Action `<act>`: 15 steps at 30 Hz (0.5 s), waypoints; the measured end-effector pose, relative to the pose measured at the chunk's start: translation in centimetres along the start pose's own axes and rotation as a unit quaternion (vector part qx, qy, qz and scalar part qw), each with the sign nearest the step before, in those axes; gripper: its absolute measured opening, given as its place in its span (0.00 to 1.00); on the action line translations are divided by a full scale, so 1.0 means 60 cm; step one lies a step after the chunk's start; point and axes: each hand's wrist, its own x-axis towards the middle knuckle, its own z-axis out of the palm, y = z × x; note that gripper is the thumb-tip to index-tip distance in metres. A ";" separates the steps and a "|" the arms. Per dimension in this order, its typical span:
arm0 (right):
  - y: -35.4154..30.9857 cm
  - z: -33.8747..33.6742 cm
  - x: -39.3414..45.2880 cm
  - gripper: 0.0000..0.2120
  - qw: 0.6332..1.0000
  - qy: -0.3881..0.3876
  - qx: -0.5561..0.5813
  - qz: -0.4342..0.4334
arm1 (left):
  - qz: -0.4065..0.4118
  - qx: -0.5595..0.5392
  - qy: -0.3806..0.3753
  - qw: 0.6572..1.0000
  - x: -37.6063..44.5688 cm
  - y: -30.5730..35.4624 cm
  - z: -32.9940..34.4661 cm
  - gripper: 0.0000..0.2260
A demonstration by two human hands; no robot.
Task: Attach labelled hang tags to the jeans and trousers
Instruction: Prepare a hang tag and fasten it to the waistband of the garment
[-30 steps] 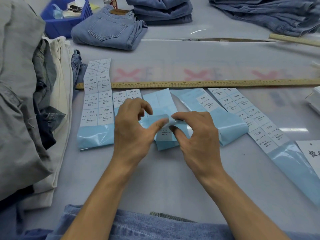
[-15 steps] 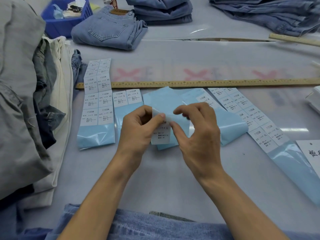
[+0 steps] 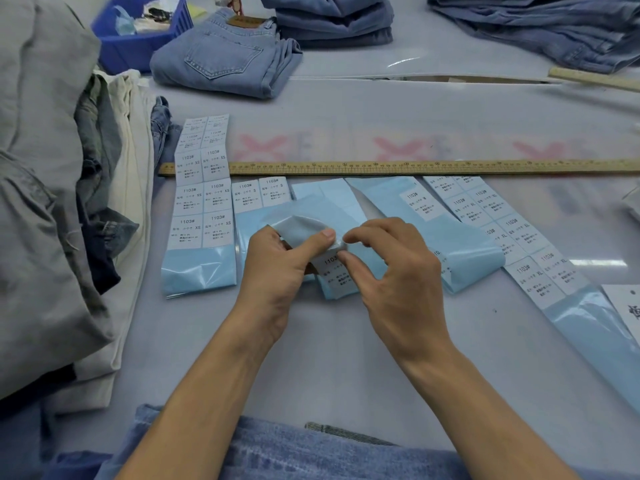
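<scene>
Several pale blue backing strips carrying white size stickers lie side by side on the table. My left hand (image 3: 280, 271) holds the middle sticker strip (image 3: 311, 216), bent up off the table, with the thumb on its folded edge. My right hand (image 3: 394, 268) pinches the top corner of a white "1103#" sticker (image 3: 334, 270) on that strip, right beside my left thumb. The XS strip (image 3: 201, 216) lies at the left, the XL strip (image 3: 540, 258) at the right. A white hang tag (image 3: 625, 304) shows at the right edge. Folded jeans (image 3: 225, 53) lie at the back.
A long wooden ruler (image 3: 381, 167) crosses the table behind the strips. A pile of grey, cream and denim trousers (image 3: 52, 188) fills the left side. A blue basket (image 3: 138, 32) stands at the back left, more stacked jeans (image 3: 332, 19) behind. Denim (image 3: 277, 452) lies at the near edge.
The middle strip has been lifted and bent further toward me by my left hand. My right fingers stay pinched at the sticker's top corner, which has moved slightly right.
</scene>
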 end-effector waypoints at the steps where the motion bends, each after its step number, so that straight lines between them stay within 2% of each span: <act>1: 0.001 0.000 0.000 0.08 1.000 -0.003 -0.005 -0.001 | 0.001 -0.001 0.002 1.000 0.000 0.000 0.000 0.06; 6: 0.000 -0.001 -0.001 0.08 0.999 -0.030 -0.024 0.001 | 0.009 0.005 0.008 1.000 0.000 -0.001 0.000 0.05; 10: -0.002 -0.001 0.000 0.07 0.999 -0.040 -0.020 0.011 | 0.010 0.020 0.011 1.000 0.000 -0.001 0.001 0.09; 15: -0.003 -0.002 0.000 0.07 0.999 -0.036 -0.014 0.005 | 0.011 0.038 0.023 0.999 0.003 -0.002 0.002 0.10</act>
